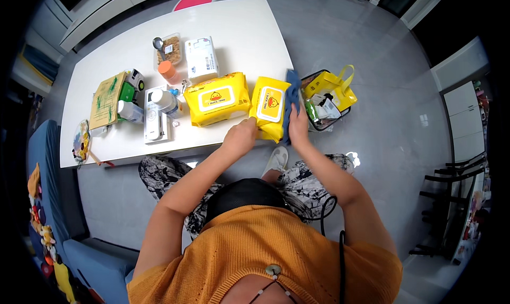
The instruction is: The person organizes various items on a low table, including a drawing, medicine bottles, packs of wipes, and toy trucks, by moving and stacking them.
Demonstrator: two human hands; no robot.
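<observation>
Near the table's right edge, a smaller yellow wipes pack [270, 103] with a duck-face label lies between my hands. My left hand [240, 137] is closed, its fingertips gripping the pack's near left corner. A dark blue cloth [290, 99] runs along the pack's right side, at the table edge. My right hand [298, 126] is closed on this cloth, beside the pack; some of its fingers are hidden. Just left of the smaller pack stands a larger yellow wipes pack [217, 98], close to my left hand.
On the white table [234, 27] are a tissue pack [202, 58], a food tub [171, 44] with a spoon, an orange-capped bottle [168, 70], white bottles [163, 99] and a white box [156, 124]. A basket [324, 124] holding a yellow bag [336, 86] stands off the right edge.
</observation>
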